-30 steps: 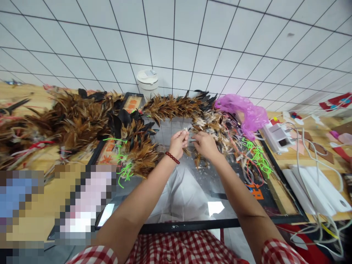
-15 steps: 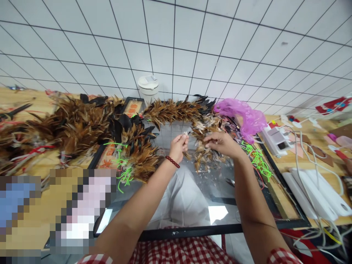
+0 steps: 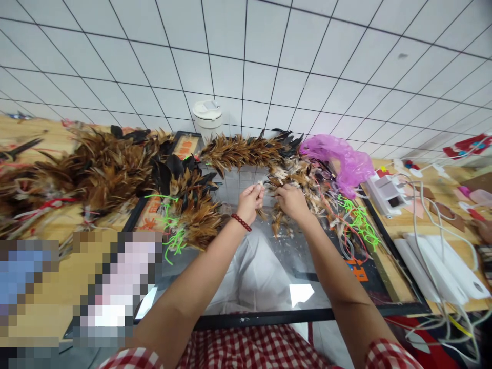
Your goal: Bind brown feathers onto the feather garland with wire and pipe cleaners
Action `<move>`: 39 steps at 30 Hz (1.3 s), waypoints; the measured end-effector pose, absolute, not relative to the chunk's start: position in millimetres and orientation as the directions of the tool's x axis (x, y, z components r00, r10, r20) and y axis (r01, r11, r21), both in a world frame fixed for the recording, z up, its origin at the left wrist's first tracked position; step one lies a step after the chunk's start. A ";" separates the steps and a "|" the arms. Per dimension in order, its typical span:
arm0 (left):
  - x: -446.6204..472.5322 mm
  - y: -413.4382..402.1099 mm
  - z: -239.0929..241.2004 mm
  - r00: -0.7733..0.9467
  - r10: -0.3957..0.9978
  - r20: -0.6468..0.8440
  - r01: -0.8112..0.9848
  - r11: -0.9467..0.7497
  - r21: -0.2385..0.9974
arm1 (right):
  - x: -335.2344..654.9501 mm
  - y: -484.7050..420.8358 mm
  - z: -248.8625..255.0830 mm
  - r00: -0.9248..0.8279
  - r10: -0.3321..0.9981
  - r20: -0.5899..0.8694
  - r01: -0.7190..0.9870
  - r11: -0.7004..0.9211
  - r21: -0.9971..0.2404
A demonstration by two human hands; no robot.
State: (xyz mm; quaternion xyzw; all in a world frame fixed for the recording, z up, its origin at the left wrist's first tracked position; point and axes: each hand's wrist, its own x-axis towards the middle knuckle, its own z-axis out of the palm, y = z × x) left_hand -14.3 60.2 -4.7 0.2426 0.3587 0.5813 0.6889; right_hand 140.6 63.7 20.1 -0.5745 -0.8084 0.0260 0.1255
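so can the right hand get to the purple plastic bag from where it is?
Probably yes. The right hand sits at the feather pile, and the purple bag lies just beyond on that side, with only loose feathers between.

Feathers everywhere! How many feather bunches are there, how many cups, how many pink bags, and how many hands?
Feather bunches: 4 (big pile, bunch with green cord, long bunch, loose pile)
White cup: 1
Pink bag: 1
Hands: 2 (left hand, right hand)
Total: 8
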 end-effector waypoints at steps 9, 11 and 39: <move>-14.9 60.4 -5.5 0.068 0.976 -0.208 -0.631 0.204 0.749 | 165.0 58.4 66.1 -0.379 0.794 0.475 0.663 0.591 -0.459; -14.9 60.3 -5.0 0.065 0.975 -0.212 -0.632 0.204 0.748 | 167.8 55.0 71.4 -0.505 0.787 0.354 0.635 0.617 -0.465; -14.4 59.1 -0.9 0.074 0.970 -0.231 -0.657 0.222 0.721 | 164.5 75.2 42.1 0.028 0.967 0.253 0.077 0.250 -0.965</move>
